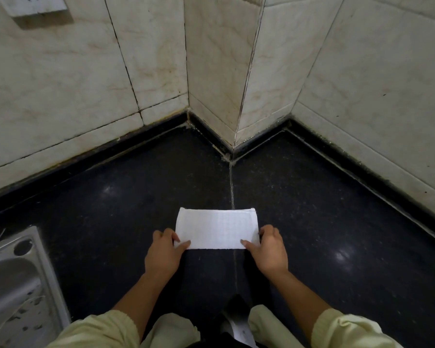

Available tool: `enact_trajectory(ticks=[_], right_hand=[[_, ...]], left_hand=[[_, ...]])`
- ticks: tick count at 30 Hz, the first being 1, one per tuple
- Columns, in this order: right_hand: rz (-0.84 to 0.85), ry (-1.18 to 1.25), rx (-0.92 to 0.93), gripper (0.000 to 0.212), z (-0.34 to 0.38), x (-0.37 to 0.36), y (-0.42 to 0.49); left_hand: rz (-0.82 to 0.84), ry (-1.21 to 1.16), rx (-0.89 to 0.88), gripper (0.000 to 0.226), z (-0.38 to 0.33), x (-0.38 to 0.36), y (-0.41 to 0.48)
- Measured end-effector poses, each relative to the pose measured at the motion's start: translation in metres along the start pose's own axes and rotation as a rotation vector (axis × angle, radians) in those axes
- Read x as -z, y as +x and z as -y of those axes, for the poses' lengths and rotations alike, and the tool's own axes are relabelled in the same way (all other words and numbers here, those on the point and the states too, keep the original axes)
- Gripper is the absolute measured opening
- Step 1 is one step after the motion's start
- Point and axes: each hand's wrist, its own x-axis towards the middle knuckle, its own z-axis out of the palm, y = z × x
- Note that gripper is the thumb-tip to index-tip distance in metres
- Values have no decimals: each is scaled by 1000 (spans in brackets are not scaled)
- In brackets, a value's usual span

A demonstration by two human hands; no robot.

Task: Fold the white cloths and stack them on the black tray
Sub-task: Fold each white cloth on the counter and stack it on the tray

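A white cloth (pixel 216 228), folded into a flat rectangle, lies on the black stone counter (pixel 312 209) in front of me. My left hand (pixel 165 252) pinches its near left corner, thumb on top of the fabric. My right hand (pixel 269 248) pinches the near right corner the same way. Both forearms reach in from the bottom of the view in pale yellow sleeves. No black tray is in view.
Marbled tile walls (pixel 86 84) close off the counter at the back, with a protruding corner (pixel 232 146) straight ahead. A steel sink (pixel 15 285) is set into the counter at the lower left. A white object (pixel 239 330) shows below the counter edge between my arms.
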Motion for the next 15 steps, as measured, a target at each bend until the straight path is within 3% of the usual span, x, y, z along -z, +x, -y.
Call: enact_trajectory(ticks=[3,8,15], right_hand=[[19,46,-142,61,10,0,2],[135,149,-339,65,23,5,11],[164,339,-391,22,17,7,24]], left_hand=[[-19,-1,-19,29,0,1,-1],[25,-53,4,27,-1,-1,2],[73,-160,62,36,-4,2,3]])
